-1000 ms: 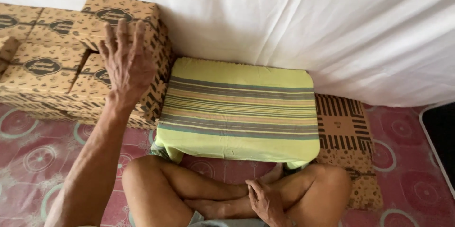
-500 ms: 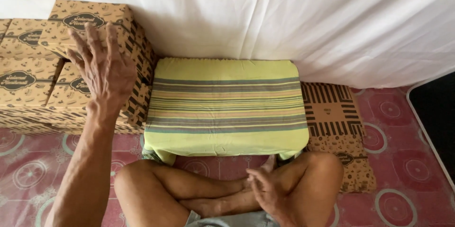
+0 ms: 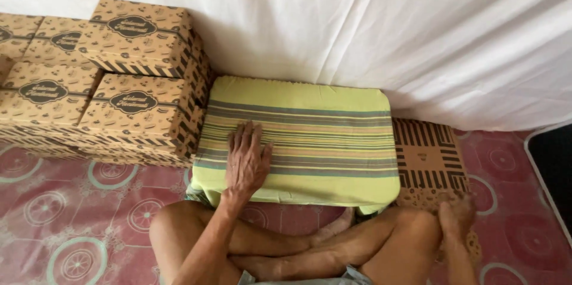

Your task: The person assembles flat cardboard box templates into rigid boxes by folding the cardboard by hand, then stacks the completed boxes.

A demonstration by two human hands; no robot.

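Left hand (image 3: 246, 163) flat, fingers spread, palm down on striped cloth (image 3: 310, 136) at its 8 o'clock corner. Right hand (image 3: 457, 213) blurred at 4 o'clock, over flat cardboard (image 3: 428, 157); grip cannot tell. Boxes (image 3: 128, 100) stacked at 9 o'clock.

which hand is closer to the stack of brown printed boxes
Left. The left hand lies flat on the striped cloth, just beside the brown printed boxes; the right hand is far across, by the flat cardboard.

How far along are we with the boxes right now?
Done: closed boxes stacked at the left. In hand: left hand lies flat on the cloth-covered stand; right hand touches the flat cardboard beside it. Left: that cardboard is unfolded.
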